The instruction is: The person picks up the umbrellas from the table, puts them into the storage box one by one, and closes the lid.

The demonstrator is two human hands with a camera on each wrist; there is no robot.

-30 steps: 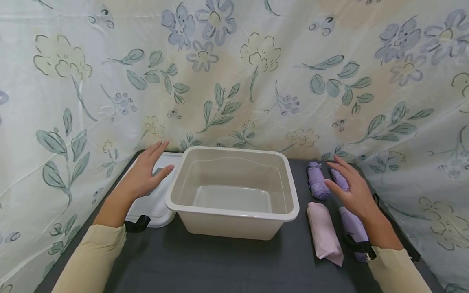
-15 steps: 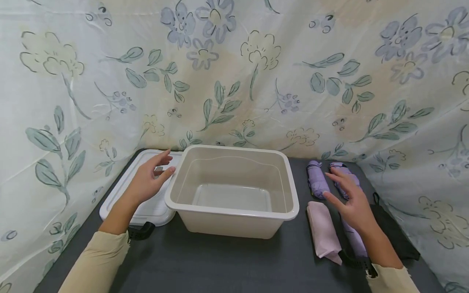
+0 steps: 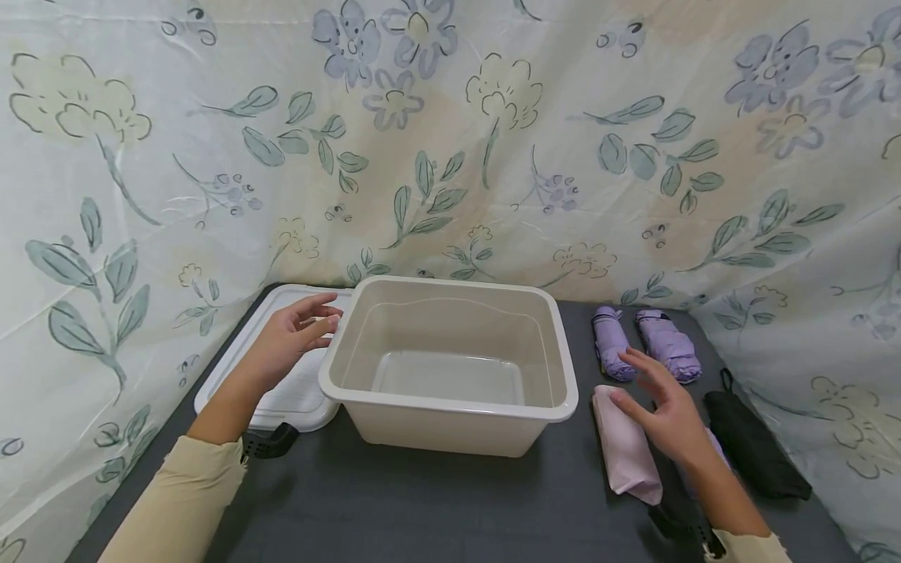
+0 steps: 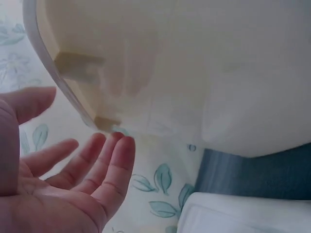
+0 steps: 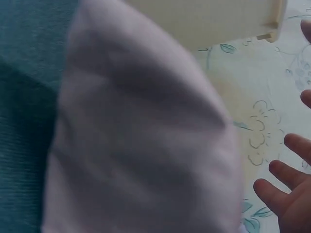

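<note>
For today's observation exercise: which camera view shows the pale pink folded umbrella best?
The head view: the pale pink folded umbrella shows whole on the table, beside the right hand. The right wrist view shows only a blurred close-up of it. The left wrist view misses it.

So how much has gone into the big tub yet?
Nothing yet. The beige tub is open and bare inside, with its white lid lying beside it. The right hand hovers over the pale pink folded umbrella. The left hand holds nothing. Two lilac umbrellas and a black one wait on the table.
</note>
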